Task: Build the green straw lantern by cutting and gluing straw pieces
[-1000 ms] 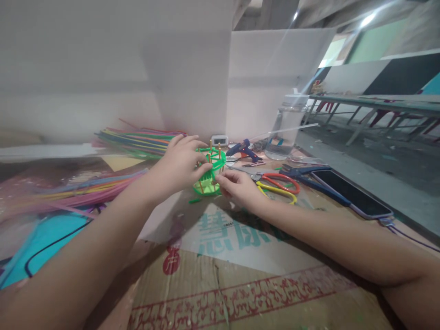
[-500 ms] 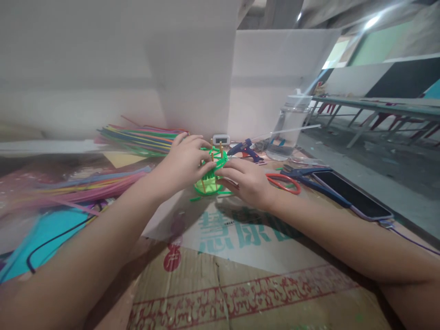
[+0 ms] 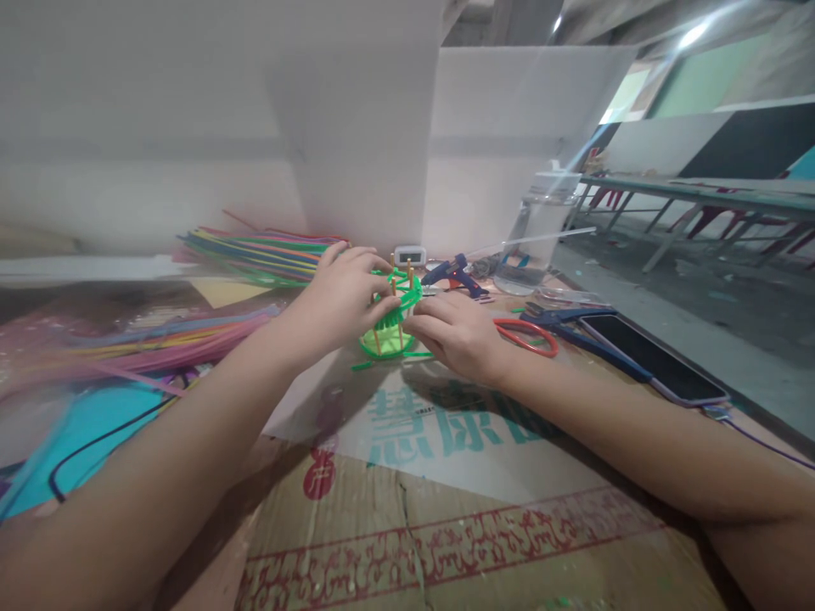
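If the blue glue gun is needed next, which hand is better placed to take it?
Probably the right hand: the blue glue gun is just beyond it, while the left hand is farther away, at the left side of the green frame.

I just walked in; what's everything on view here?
Frame: one, green with orange sticks, centre
Stem bundles: two, multicoloured, left
Blue sheet: one, bright blue, far left
Cord: one, black, over blue sheet
Display box: one, white, behind frame
Panels: count unclear, white, back
Glue gun: one, blue, right of frame
Water jug: one, transparent, right of glue gun
Handle loop: one, red, right of centre
Phone: one, black-screened, right
Plier-like tool: one, blue, beside phone
Printed sheet: one, white with teal characters, before frame
Tabletop: one, brown with red pattern, front
Far table: at least one, greyish, upper right
Seats: count unclear, red, beneath it
Left hand: one, bare, fingers at frame
Right hand: one, bare, beside frame
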`<state>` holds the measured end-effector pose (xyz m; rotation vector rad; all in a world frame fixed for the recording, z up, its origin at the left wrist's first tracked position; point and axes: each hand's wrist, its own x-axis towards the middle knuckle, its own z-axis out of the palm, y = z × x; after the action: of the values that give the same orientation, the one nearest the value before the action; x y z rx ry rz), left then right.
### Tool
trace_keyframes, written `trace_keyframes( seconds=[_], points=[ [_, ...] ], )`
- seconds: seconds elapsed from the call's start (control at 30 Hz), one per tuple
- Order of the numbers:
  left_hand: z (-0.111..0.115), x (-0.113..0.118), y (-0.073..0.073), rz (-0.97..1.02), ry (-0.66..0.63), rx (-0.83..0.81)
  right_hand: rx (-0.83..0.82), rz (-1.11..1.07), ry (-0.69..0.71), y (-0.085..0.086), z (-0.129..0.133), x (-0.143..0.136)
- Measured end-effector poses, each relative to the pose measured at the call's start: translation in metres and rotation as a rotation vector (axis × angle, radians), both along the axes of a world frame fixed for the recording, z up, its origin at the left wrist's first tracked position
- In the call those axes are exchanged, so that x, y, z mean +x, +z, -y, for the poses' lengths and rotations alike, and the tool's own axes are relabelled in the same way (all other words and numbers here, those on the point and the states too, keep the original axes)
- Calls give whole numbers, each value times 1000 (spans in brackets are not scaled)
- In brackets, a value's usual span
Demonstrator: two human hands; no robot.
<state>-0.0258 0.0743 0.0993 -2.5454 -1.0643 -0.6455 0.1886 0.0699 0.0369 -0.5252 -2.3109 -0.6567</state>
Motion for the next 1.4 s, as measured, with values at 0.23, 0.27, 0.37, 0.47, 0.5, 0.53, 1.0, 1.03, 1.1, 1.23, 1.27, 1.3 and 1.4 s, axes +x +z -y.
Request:
trace_keyframes(
  seconds=[0.23,0.27,0.37,0.47,0.5,0.53,1.0,1.03,1.1,1.23,1.27,1.3,1.4],
  points=[
    [1,1,1,-2,8,-13,-101,-82,47,3,-2,-4],
    [1,1,1,-3,10,-13,-123,-94,62,3,-2,-4],
    [1,1,0,-2,9,-13,-255,-205,113,-2,1,-4],
    [1,0,0,1,7,-15,-584,-426,57,-7,6,-5],
    [0,0,0,1,9,-17,-726,-483,23,-9,6,-6],
    [0,-1,0,-2,12,-18,-868,-528,3,-10,7,-8],
    [3,1,0,10,13,-38,-1341,-743,226,-11,2,-23],
    [3,2,-1,11,12,-36,-1341,-744,226,-11,2,-23],
    [2,2,-1,11,4,-30,-1334,-755,226,-12,2,-24],
    [0,3,-2,18,6,-26,-1361,-801,219,-10,1,-24],
    [0,3,-2,21,6,-24,-1372,-796,209,-9,2,-24],
    [0,3,-2,24,4,-20,-1378,-789,196,-8,2,-24],
    [0,3,-3,28,-5,-3,-1374,-767,161,-6,3,-24]
  ],
)
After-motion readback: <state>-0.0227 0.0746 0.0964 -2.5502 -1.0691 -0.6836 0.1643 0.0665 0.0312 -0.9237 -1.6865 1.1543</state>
